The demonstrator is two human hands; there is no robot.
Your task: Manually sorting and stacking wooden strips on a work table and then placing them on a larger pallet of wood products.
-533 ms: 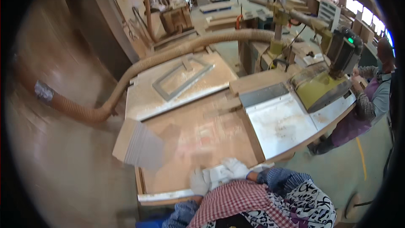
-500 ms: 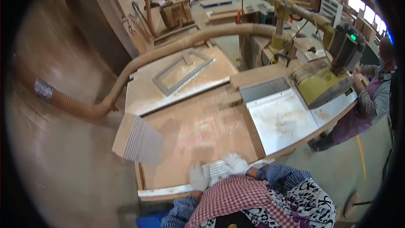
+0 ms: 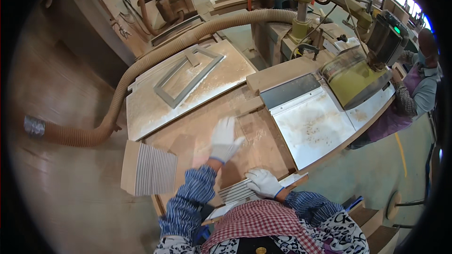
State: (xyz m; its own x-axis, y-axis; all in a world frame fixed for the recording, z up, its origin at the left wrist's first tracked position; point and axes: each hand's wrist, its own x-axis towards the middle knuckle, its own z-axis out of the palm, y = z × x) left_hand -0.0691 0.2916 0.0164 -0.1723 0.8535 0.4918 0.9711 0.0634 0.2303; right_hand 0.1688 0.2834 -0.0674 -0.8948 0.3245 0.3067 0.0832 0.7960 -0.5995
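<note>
Nearest, at six o'clock: my checked apron (image 3: 263, 223) and both blue striped sleeves. Item one, my right hand (image 3: 263, 182), white-gloved, lies palm down with the fingers loosely curled on the near end of a stack of thin grey slats (image 3: 235, 191) at the bench edge; it presses on them rather than clasping them, as far as I can tell. Item two, my left hand (image 3: 225, 138), also gloved, is at twelve o'clock from the right hand, fully spread and flat, fingers apart, holding nothing, over the bare brown board of the workbench (image 3: 188, 136) (whether it touches the wood I cannot tell). Item three, at nine o'clock from my hands: a second bundle of grey slats (image 3: 153, 170) resting on a pale board that overhangs the bench's left corner. Item four, at two o'clock: a pale metal machine table (image 3: 310, 124) dusted with sawdust, with a yellow-green machine housing (image 3: 353, 80) just beyond it. Item five, at eleven o'clock, farther off: a grey rectangular frame (image 3: 188, 77) lying on a light panel. Item six, a tan ribbed dust hose (image 3: 141, 63) curving from nine o'clock round to twelve. Farthest, at three o'clock: another person in a purple apron (image 3: 409, 96) standing at the machine.
</note>
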